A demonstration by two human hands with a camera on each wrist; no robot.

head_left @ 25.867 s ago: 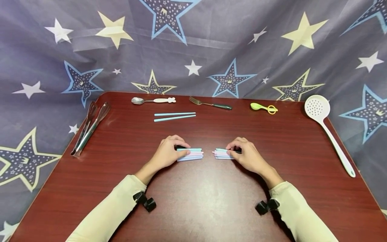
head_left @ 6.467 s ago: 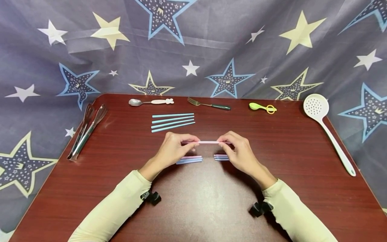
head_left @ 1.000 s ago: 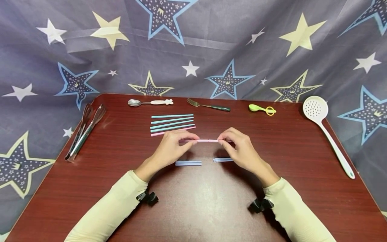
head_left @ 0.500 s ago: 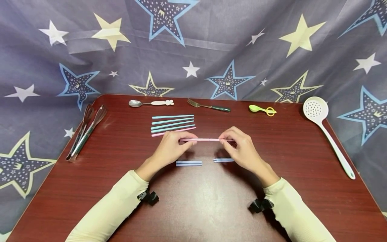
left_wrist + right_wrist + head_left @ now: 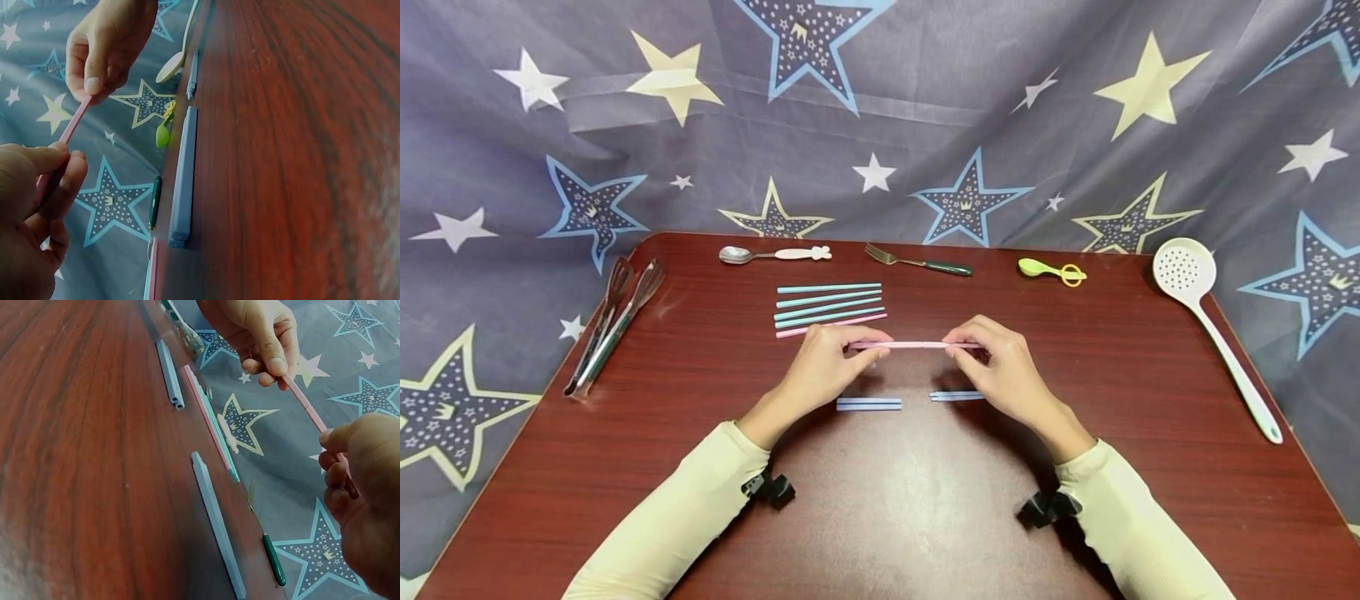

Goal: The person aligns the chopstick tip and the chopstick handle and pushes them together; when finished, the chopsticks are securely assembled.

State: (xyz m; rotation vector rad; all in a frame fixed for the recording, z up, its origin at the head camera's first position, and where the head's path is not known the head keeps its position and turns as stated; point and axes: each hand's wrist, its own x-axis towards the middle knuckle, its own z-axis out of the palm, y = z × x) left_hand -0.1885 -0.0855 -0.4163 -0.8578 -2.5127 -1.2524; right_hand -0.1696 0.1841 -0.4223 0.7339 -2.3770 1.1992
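My left hand (image 5: 823, 362) and right hand (image 5: 1003, 367) pinch the two ends of one pink chopstick (image 5: 913, 345), held level above the table. A thin seam between its two sections (image 5: 308, 407) shows in the right wrist view. Below my left hand lie blue chopstick sections (image 5: 868, 404), side by side; more blue sections (image 5: 955, 396) lie under my right hand, which partly covers them. Behind my left hand rests a row of several turquoise chopsticks (image 5: 827, 298), with a pink chopstick (image 5: 865, 319) nearest to me, partly hidden by that hand.
Along the table's back edge lie a spoon (image 5: 797, 253), a fork (image 5: 943, 268) and a small green spoon (image 5: 1037, 267) with a yellow ring. Tongs (image 5: 617, 325) lie at the left edge, a white skimmer (image 5: 1225, 350) at the right. A star-patterned cloth (image 5: 910, 100) hangs behind.
Since the earliest frame, the row behind has grown from two turquoise chopsticks to several plus a pink one; only blue sections remain in front. Over the last second, the held chopstick's seam has become fainter.
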